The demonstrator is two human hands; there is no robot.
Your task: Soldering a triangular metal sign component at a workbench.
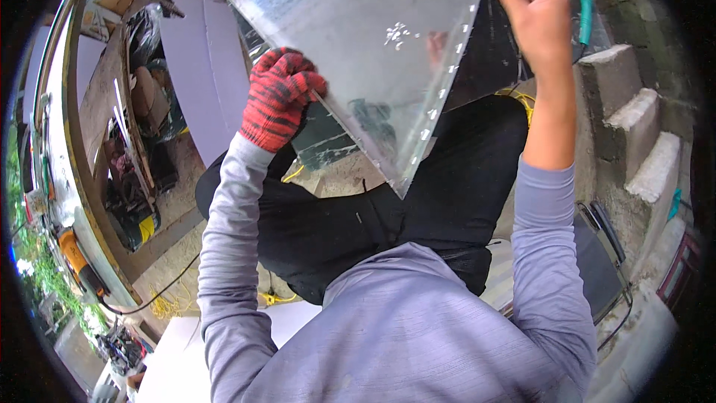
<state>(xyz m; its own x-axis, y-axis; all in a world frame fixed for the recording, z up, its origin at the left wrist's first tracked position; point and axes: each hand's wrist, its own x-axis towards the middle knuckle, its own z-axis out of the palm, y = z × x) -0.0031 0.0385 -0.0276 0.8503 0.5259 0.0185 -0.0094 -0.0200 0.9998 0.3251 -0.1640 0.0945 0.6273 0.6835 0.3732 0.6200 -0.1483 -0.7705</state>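
Note:
A triangular, shiny grey panel (358,45) is held up above my lap, one corner pointing toward me. Light spots run along its right border, and reflections show on its face. My left hand (280,97), in a red and black striped glove, is closed around the panel's left edge. At the upper right corner my bare right hand (533,11) pinches the panel between thumb and fingers. Just right of that hand is a teal-handled tool (585,19) with a cable. Beneath the panel lies a dark, flat surface (321,138), partly hidden.
An orange and black power tool (78,261) with a cord rests by the ledge at left. Pale sheets (205,67) lean beside a frame holding scraps. Concrete steps (634,116) rise at right, near a dark flat panel (597,261). Yellow cord (276,298) lies on the floor.

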